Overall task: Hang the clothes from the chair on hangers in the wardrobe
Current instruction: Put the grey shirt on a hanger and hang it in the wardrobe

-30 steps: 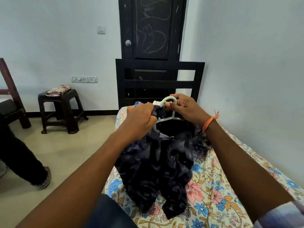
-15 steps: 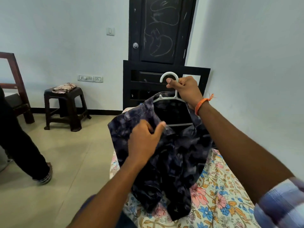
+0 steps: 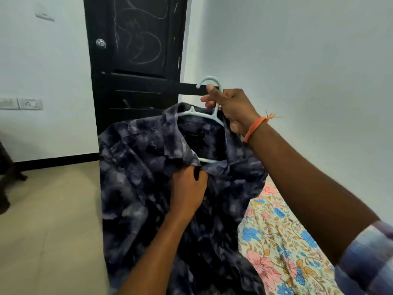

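Note:
A dark blue patterned shirt [image 3: 136, 171] hangs on a pale blue plastic hanger [image 3: 196, 113], held up in front of me above the bed. My right hand [image 3: 231, 109] grips the hanger at the neck just below its hook. My left hand [image 3: 188, 190] holds the shirt's front edge below the collar, with its fingers curled into the fabric. The shirt's lower part drapes down out of the frame. Neither a wardrobe nor a chair is in view.
A bed with a floral sheet [image 3: 276, 241] lies at the lower right, along a pale wall. A black door [image 3: 136, 39] and a black headboard [image 3: 136, 99] stand behind the shirt. Tiled floor [image 3: 49, 220] spreads to the left.
The shirt on its hanger has been lifted off the bed and held upright. My left hand dropped from the collar to the shirt's front. The view has swung right, away from the stool and the other person.

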The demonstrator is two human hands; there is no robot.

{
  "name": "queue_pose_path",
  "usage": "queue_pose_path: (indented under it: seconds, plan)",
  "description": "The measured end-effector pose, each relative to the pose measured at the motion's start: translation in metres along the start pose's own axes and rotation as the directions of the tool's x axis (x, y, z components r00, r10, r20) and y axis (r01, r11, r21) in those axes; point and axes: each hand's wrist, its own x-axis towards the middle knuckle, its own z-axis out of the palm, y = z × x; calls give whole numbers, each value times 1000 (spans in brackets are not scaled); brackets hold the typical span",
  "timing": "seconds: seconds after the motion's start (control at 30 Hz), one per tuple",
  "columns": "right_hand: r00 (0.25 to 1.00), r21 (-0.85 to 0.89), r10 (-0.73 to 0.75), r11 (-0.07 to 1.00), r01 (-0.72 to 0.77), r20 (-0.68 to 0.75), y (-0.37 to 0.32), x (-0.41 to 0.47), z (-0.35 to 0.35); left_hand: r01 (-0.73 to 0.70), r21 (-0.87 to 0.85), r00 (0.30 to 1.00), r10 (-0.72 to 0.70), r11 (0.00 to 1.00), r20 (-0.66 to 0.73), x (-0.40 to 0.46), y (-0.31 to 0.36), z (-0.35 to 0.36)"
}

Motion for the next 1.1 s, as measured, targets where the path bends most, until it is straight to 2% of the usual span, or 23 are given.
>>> queue_pose_path:
  seconds: [0.1, 0.2, 0.33, 0.4, 0.47, 0.6, 0.73, 0.8, 0.87, 0.97, 1.07, 1.1]
  plan:
    - [999, -57, 15, 998, -18, -46, -33, 26, -5, 24, 36, 992, -29, 999, 124, 26, 23, -28]
    - [996, -238, 16, 971, -37, -89, -88, 58, -25, 30, 109, 962, -58, 994, 265, 58, 64, -55]
    - [996, -597, -61, 802, 11, -63, -192, 113, -73, -12, 142, 934, -39, 990, 355, 113, 146, -95]
    - [997, -711, -62, 703, 12, -44, -241, 137, -96, -32, 138, 924, -23, 990, 381, 133, 186, -112]
    - [998, -737, -43, 676, -3, -44, -288, 155, -112, -3, 109, 906, -43, 994, 420, 151, 227, -129]
    - [993, -698, -108, 715, 40, -53, -355, 166, -115, -3, 87, 870, -41, 996, 491, 176, 286, -149]
    - [987, -756, -150, 653, 49, -65, -399, 157, -105, -10, 66, 870, -24, 998, 492, 195, 322, -171]
    - [977, -769, -182, 639, 29, -114, -418, 144, -105, 24, 9, 867, -26, 1000, 497, 199, 334, -184]
    - [960, -743, -212, 669, 7, -182, -434, 129, -107, 66, -51, 857, -31, 997, 514, 201, 343, -193]
    - [936, -708, -221, 705, -41, -275, -455, 94, -108, 67, -128, 813, 21, 989, 581, 196, 356, -201]
    - [907, -744, -238, 659, -111, -346, -468, 53, -114, 112, -270, 850, 49, 956, 524, 182, 374, -208]
    - [883, -736, -260, 665, -130, -391, -471, 40, -116, 139, -284, 837, 40, 949, 545, 177, 378, -209]
